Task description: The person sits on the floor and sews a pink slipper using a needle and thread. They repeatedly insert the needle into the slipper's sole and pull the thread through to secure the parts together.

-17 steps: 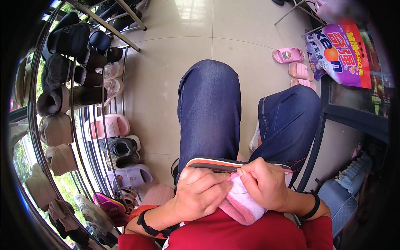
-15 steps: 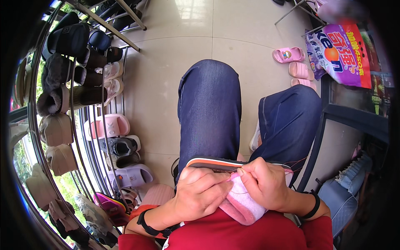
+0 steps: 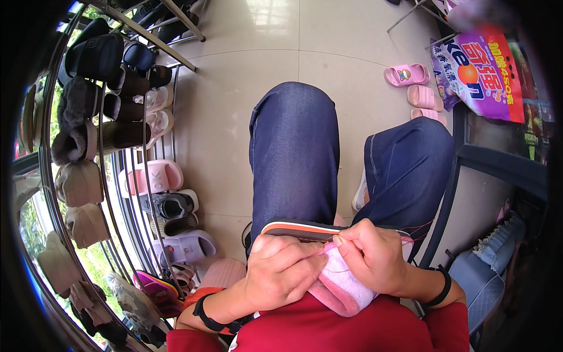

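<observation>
A pink fluffy slipper [image 3: 342, 284] rests against my red shirt, its dark sole [image 3: 299, 229] edged in orange and white and turned up along the far side. My left hand [image 3: 282, 267] is closed on the slipper's left part, fingertips pressed at the seam between sole and plush. On the right, my right hand [image 3: 373, 258] is closed too, thumb and forefinger pinching at the same seam. Whether a needle sits in that pinch is too small to tell. A thin thread loops over the plush, and reddish thread [image 3: 423, 226] trails over my right knee.
A metal shoe rack [image 3: 101, 170] full of shoes and slippers lines the left side. Several pink slippers [image 3: 423, 97] lie on the tiled floor [image 3: 234, 82] at the far right, by a purple printed bag [image 3: 484, 76]. A blue padded item [image 3: 481, 281] stands at my right.
Almost nothing differs. Both hands keep their hold at the seam, with only a very slight shift of my knees.
</observation>
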